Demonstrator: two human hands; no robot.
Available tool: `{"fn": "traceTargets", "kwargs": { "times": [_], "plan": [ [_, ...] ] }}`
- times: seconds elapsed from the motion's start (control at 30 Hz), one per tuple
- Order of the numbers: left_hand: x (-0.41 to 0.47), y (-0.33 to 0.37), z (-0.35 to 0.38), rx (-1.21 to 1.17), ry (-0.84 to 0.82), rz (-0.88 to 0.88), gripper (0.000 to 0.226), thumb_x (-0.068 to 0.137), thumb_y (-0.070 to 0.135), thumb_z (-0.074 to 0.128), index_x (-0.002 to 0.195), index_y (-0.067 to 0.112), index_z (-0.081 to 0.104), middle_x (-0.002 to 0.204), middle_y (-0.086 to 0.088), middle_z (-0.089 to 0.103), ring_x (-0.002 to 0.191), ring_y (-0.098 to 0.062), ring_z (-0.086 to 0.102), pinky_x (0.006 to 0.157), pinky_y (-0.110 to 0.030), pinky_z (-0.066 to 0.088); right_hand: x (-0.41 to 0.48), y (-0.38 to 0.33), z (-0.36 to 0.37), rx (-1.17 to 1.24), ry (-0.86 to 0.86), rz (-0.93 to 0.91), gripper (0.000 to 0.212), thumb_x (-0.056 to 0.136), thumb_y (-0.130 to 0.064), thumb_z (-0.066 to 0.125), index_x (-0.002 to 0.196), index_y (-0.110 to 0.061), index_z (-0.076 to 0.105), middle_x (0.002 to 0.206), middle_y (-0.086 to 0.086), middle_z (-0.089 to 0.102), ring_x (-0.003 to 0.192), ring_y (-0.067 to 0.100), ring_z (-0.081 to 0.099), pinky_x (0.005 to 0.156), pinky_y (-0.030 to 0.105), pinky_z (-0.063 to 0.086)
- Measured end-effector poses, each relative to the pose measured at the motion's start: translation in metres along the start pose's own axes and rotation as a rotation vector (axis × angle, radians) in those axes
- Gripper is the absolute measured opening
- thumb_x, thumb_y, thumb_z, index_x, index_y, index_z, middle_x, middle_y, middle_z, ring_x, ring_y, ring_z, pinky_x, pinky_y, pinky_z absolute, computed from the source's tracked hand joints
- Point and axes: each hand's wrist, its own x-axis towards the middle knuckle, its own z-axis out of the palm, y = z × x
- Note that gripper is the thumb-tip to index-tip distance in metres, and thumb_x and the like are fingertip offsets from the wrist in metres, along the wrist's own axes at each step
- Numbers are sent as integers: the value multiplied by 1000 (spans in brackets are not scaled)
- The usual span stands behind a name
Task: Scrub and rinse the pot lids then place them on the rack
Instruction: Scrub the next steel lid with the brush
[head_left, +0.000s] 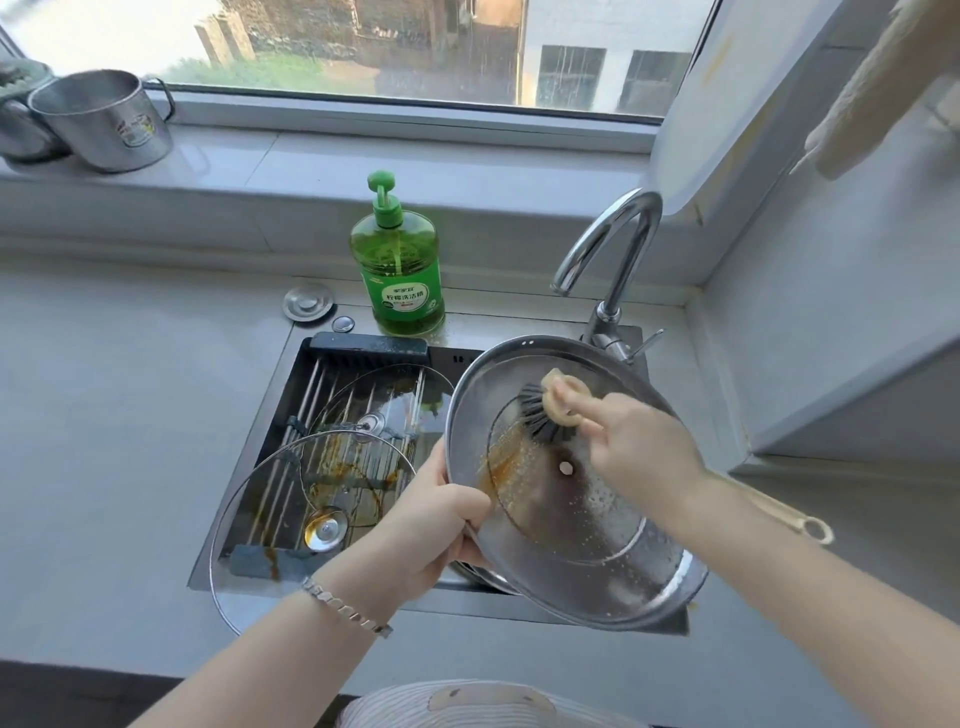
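A pale counter (104, 415) runs under the window, with a dark sink (457, 358) sunk into it. A roll-up rack (311, 395) of steel rods lies across the sink's left side. Over the right side the person holds a big steel-rimmed lid (623, 582), tilted with its underside up and brown grease and suds on its glass centre. Two stained lids lie on the rack. The near glass lid (270, 499) hangs over the sink's front-left corner, and the far glass lid (379, 400) lies behind it. A green soap bottle (397, 270) stands at the back edge, with the curved tap (608, 244) to its right. A steel mug (104, 119) sits up on the sill. The left hand (431, 525) has its fingers curled tight round the big lid's left rim. The right hand (644, 457) is closed round a long-handled brush (545, 415), whose dark bristles press on the lid's glass.
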Motion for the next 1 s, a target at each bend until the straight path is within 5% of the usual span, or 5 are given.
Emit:
{"fn": "traceTargets", "kwargs": {
  "times": [0.1, 0.23, 0.37, 0.57, 1.0],
  "plan": [
    [2, -3, -2, -20, -18, -7, 79, 51, -9, 40, 126, 13, 48, 96, -22, 63, 63, -31, 64, 46, -34, 52, -28, -33, 10, 87, 5, -344, 53, 88, -18, 47, 132, -47, 43, 75, -11, 38, 65, 25, 58, 54, 29, 37],
    [-1, -2, -10, -33, 1, -14, 73, 51, -8, 41, 122, 11, 47, 93, -19, 62, 65, -30, 66, 48, -37, 54, 0, 12, -1, -72, -43, -8, 53, 96, -21, 39, 137, -53, 28, 85, -5, 44, 84, 22, 56, 61, 28, 33],
    [2, -1, -7, 29, 31, 12, 78, 50, -7, 41, 125, 15, 48, 92, -20, 62, 63, -29, 63, 47, -35, 52, -41, -24, 15, 50, -69, -309, 51, 79, -19, 48, 123, -43, 54, 64, -10, 34, 42, 18, 44, 36, 24, 25],
    [-1, 4, 0, 16, 18, 10, 73, 50, -6, 41, 117, 21, 49, 81, -12, 62, 59, -26, 62, 48, -39, 54, -7, 13, -7, -40, -30, 18, 54, 95, -19, 40, 138, -50, 30, 82, -4, 45, 73, 21, 52, 57, 29, 35],
    [-3, 1, 12, 70, -43, -35, 72, 50, -6, 38, 117, 20, 50, 74, -11, 63, 58, -27, 62, 49, -39, 54, -31, -25, 2, 215, -5, -190, 49, 91, -28, 39, 134, -49, 35, 72, -6, 43, 68, 23, 51, 58, 33, 39]
  ]
}}
